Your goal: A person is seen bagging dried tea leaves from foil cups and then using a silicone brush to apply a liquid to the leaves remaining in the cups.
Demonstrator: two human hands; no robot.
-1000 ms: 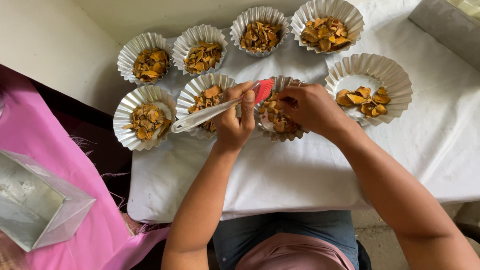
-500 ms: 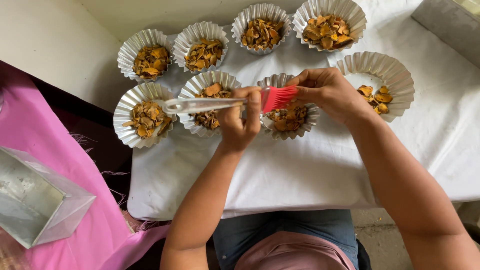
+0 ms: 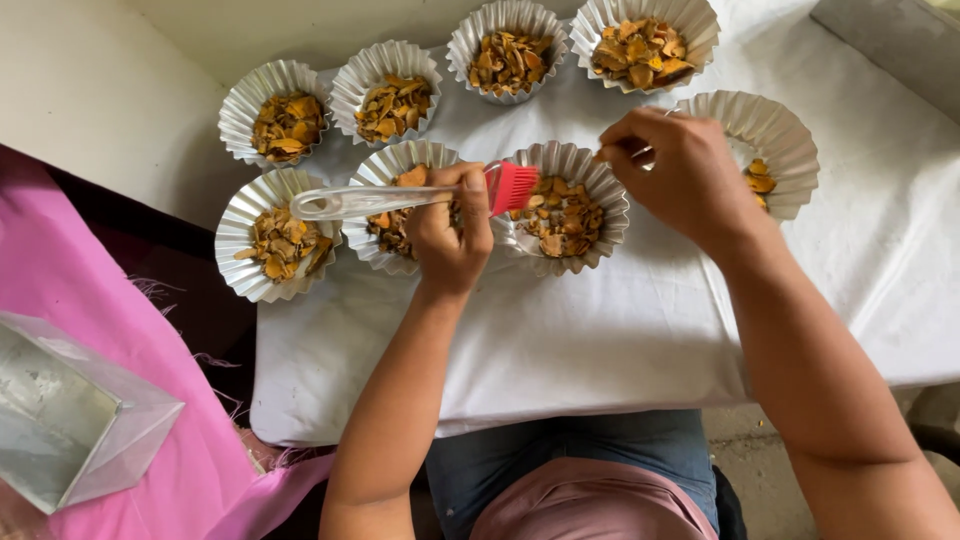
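Observation:
My left hand grips a pastry brush with a clear handle and red bristles, held level over the front row of fluted foil cups. The red bristles hover at the rim of the middle-front cup, which holds orange-brown dried chips. My right hand is to the right, fingers pinched together over the left rim of the front-right foil cup; what it pinches is hidden. The cup under my left hand is partly covered by it.
Several more foil cups of chips stand in a back row and at the front left on a white cloth. A pink cloth and a clear box lie to the left.
My right hand let go of the brush's bristle end and moved right to the front-right cup. My left hand still holds the brush level.

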